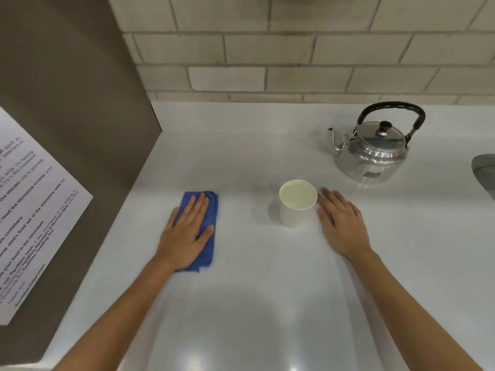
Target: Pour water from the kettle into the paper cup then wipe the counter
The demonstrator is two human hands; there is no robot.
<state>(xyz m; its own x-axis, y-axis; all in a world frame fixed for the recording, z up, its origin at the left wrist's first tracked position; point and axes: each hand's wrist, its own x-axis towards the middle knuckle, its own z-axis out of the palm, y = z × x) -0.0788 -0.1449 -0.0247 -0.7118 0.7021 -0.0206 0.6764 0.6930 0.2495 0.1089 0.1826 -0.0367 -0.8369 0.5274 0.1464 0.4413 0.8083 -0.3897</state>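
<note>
- The left hand (188,231) lies spread flat on the blue cloth (207,245), gripping nothing.
- The right hand (341,224) rests open on the tabletop (254,303), just beside the paper cup (294,207).
- The cup looks full, and the kettle (375,151) stands upright, well behind it.
- Wiping seems to be the step now: press evenly and sweep wide of the cup.

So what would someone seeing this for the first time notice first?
Probably the blue cloth, bright against the white counter, pressed flat under the left hand. Next, the paper cup at center, with the right hand flat beside it, and the shiny kettle standing back right.
</note>
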